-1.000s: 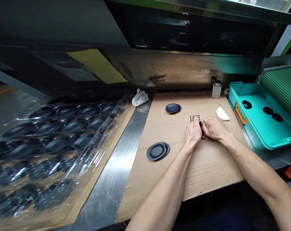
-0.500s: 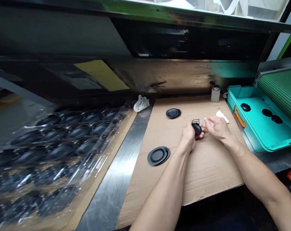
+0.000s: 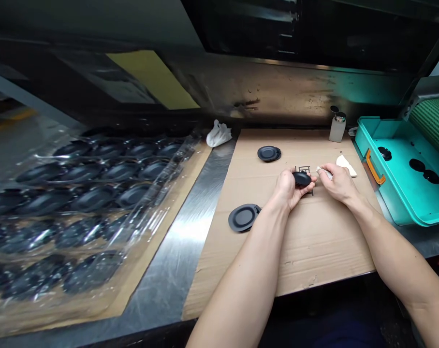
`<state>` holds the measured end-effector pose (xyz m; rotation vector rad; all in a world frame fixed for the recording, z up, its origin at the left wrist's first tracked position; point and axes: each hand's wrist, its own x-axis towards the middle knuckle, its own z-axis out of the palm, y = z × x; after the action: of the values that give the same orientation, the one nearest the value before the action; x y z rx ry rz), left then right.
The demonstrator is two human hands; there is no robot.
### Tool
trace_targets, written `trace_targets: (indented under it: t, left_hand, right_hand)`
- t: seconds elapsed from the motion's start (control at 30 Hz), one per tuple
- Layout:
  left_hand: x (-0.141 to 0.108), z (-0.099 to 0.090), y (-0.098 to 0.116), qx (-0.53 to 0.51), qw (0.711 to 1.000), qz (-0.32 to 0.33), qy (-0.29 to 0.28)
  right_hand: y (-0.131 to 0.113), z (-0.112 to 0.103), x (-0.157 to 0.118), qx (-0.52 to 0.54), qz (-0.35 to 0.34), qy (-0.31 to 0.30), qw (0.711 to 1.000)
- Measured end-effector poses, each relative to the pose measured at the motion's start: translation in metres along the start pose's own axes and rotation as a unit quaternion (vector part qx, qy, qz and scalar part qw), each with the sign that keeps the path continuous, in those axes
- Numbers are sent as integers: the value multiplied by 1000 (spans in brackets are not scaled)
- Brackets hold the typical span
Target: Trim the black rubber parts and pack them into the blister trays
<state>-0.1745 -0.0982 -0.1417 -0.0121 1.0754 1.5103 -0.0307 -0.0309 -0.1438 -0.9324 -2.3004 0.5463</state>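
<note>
A small black round plastic part [image 3: 302, 178] is gripped in my left hand [image 3: 289, 186], its smooth face tilted upward. Close by on the right, my right hand [image 3: 338, 182] pinches a small white piece [image 3: 325, 172] that looks like folded cloth. The white piece is a short gap away from the black part. Beneath my left hand lies a thin black frame-like shape [image 3: 304, 169], partly covered. Two larger black round parts rest on the cardboard [image 3: 314, 246]: one [image 3: 269, 153] farther back, the other [image 3: 243, 217] beside my left forearm, which overlaps its edge.
On the left, clear plastic trays [image 3: 92, 200] hold several black round parts. A crumpled white cloth [image 3: 218, 134] lies at the back. Behind my right hand are a white pad [image 3: 346, 166] and a bottle [image 3: 337, 127]. A teal bin [image 3: 404, 205] with black discs stands right.
The camera view has tipped downward. My left hand has turned the black part so that its face lies flatter. My right hand still pinches the white piece near it.
</note>
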Motion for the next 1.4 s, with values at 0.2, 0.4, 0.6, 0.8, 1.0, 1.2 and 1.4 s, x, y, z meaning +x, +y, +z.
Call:
trace_targets:
  t: [0.2,0.4,0.6,0.8,1.0,1.2,1.4]
  left_hand:
    - [-4,-2,3,-61,997,-17,-50]
    - [-6,1,-3,-48,996,16,-68]
    - [-3,4,-17,11,992,59,-114]
    - [-4,2,-17,6,991,58,-125]
    - [0,3,-17,-11,989,62,-132]
    - [5,2,-21,-1,989,68,-135]
    - [5,1,-20,3,988,71,-139]
  right_hand:
    - [3,1,0,1,12,0,1000]
    - [7,-4,11,-16,72,84,994]
    - [15,-51,103,-177,97,145,969]
    - [24,-92,181,-315,171,-1,934]
    - [25,-102,206,-401,146,-99,899]
    - [23,-98,207,-381,155,-99,906]
    - [22,-110,206,-343,158,-73,923]
